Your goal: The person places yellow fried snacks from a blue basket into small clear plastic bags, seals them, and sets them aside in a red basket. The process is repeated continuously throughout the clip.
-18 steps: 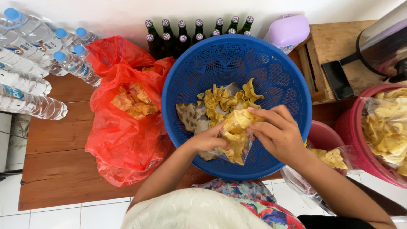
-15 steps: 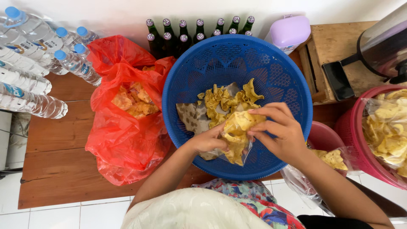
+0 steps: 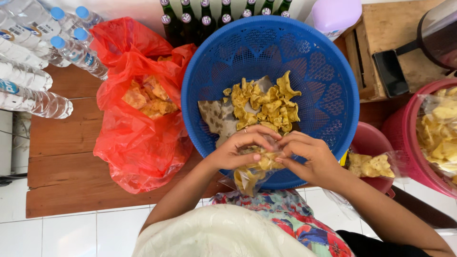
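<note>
A round blue plastic basket (image 3: 328, 81) holds a loose pile of yellow fried chips (image 3: 264, 102) over a sheet of paper. At the basket's near rim both my hands grip one small clear plastic bag of chips (image 3: 252, 173). My left hand (image 3: 240, 150) pinches the bag's top from the left. From the right, my right hand (image 3: 309, 157) closes on the same top, fingertips meeting the left hand's. The bag's lower part hangs below the basket rim.
A red plastic bag (image 3: 143, 123) with more chips lies left of the basket on a wooden bench (image 3: 62, 143). Water bottles (image 3: 33, 62) lie at far left, dark bottles (image 3: 204, 16) behind. A pink tub (image 3: 428, 123) of chips and a small red bowl (image 3: 366, 143) stand right.
Both hands have drawn together toward the basket's near rim, and their fingers now close around the top of the chip bag, which hangs lower.
</note>
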